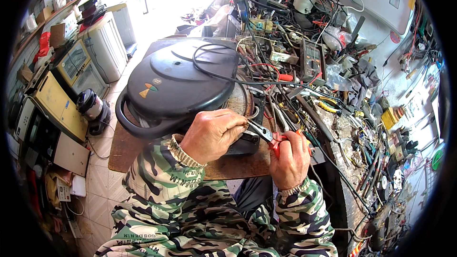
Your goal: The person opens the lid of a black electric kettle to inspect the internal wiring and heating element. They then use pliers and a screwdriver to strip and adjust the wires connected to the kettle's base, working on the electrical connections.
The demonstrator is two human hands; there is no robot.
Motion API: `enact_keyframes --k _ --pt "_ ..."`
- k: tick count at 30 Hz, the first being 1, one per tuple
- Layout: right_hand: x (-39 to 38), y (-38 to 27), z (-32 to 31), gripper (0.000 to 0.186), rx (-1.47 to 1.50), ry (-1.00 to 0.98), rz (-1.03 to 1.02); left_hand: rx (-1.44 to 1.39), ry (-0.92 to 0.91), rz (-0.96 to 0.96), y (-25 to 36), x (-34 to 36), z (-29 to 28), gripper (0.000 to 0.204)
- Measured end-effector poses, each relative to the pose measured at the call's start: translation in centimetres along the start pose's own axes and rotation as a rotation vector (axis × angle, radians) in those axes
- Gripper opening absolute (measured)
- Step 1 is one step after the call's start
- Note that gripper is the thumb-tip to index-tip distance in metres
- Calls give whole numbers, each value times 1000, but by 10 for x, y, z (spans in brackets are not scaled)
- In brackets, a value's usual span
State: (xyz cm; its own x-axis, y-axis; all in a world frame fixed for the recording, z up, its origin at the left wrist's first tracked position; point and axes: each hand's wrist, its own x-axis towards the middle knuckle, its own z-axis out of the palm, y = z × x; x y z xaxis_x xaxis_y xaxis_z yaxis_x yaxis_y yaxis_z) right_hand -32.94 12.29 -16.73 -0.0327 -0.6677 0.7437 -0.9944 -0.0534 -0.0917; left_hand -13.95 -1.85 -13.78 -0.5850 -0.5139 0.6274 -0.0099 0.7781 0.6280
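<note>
My left hand (216,133) is closed in a pinch on a thin wire (253,114) beside the black round electric cooker. My right hand (290,162) grips red-handled pliers (265,132), whose metal jaws reach up to the wire at my left fingertips; whether they bite on it is unclear. The cooker (181,85) rests with its lid down on a worn wooden board (119,154), a loop handle at its lower left and a long black cord looped over the lid. Part of its base (243,145) shows behind my hands.
A dense heap of tools, cables and parts (304,43) fills the bench to the right. On the left, old appliances (71,90) and shelves (71,4) line the wall. A black and silver canister appliance (93,109) stands on the tiled floor (100,185).
</note>
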Motion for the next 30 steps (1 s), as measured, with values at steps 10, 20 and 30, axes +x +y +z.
enact_keyframes --k 10,20,30 --pt "-5 -1 6 21 -5 1 13 18 -3 -23 1 -1 -1 14" --pt "-4 -3 5 20 -26 -7 7 34 23 12 -3 -2 1 12" --pt "24 55 23 20 -165 -154 291 -24 65 -66 -1 1 2 13"
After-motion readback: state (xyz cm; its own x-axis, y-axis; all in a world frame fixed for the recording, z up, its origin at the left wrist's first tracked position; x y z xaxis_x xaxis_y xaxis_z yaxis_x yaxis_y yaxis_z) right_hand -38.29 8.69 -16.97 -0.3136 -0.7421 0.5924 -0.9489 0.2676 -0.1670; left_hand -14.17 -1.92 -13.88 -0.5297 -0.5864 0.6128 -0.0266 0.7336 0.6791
